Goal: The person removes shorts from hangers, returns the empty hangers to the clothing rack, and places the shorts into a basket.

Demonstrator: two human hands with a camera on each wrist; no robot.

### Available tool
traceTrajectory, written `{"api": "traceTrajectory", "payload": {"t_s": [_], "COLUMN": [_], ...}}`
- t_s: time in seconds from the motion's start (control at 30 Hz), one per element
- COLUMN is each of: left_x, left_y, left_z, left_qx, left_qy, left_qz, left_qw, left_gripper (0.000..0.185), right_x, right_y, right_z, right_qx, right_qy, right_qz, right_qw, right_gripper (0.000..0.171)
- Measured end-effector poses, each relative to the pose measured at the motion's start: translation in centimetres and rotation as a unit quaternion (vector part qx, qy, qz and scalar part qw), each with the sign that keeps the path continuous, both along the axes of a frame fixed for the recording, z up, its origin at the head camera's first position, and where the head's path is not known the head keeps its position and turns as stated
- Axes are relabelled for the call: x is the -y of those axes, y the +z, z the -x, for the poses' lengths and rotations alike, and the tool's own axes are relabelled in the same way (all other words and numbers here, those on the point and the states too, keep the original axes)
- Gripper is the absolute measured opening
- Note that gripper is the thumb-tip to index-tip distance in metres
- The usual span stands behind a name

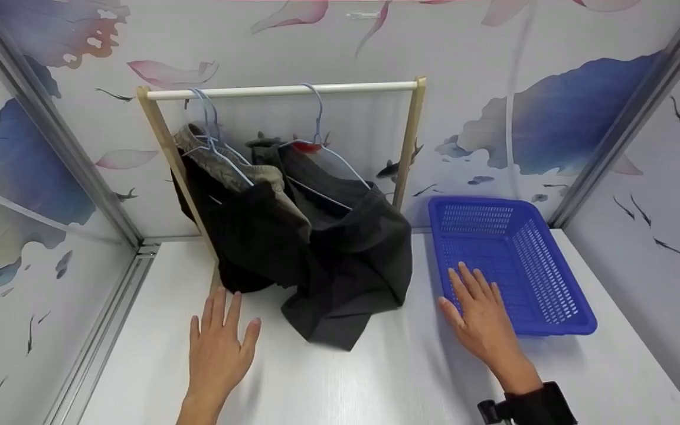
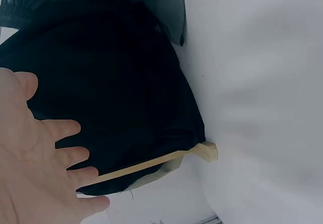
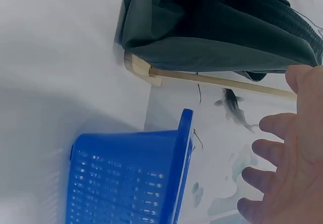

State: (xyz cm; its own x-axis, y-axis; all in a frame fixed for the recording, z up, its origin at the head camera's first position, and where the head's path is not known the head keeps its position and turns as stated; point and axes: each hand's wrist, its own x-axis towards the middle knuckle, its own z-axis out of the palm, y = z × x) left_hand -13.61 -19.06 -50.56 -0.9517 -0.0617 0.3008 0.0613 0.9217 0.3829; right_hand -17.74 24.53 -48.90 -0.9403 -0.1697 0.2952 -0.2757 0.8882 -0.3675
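Observation:
My left hand point(image 1: 220, 348) is held palm down with its fingers spread, just in front of the rack's left leg, and holds nothing. My right hand point(image 1: 484, 321), also spread and holding nothing, hovers over the near left side of a blue plastic basket point(image 1: 552, 254); contact with the rim cannot be told. Between the hands, a dark grey garment point(image 1: 369, 248) hangs from a light blue hanger point(image 1: 319, 118), its lower end reaching the table. Left of it hang a black garment point(image 1: 257, 236) and a beige one point(image 1: 269, 175), with light blue hangers point(image 1: 213, 121) bunched above.
A small garment rack point(image 1: 257, 91) with a white bar and wooden legs stands at the back of the white table point(image 1: 340, 383). Patterned panels point(image 1: 464, 47) enclose the back and sides, joined by metal posts point(image 1: 600, 159). A black strap point(image 1: 540, 406) circles my right wrist.

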Motion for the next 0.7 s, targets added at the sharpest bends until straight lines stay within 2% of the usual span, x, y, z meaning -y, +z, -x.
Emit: {"api": "traceTrajectory", "payload": {"t_s": [0.37, 0.7], "left_x": [-1.4, -2.7], "left_y": [-0.2, -0.2], "left_z": [0.4, 0.8], "left_qx": [-0.018, -0.033], "left_qy": [-0.005, 0.002], "left_qz": [-0.078, -0.147], "left_qw": [0.9968, 0.9886], "left_gripper": [0.061, 0.057], "right_x": [1.3, 2.4], "right_y": [-0.5, -0.5], "right_z": [-0.2, 0.0], "right_qx": [-0.045, -0.035], "right_qy": [-0.011, -0.018], "right_qz": [0.088, 0.142], "right_qw": [0.995, 0.989], "right_gripper": [0.056, 0.055]}}
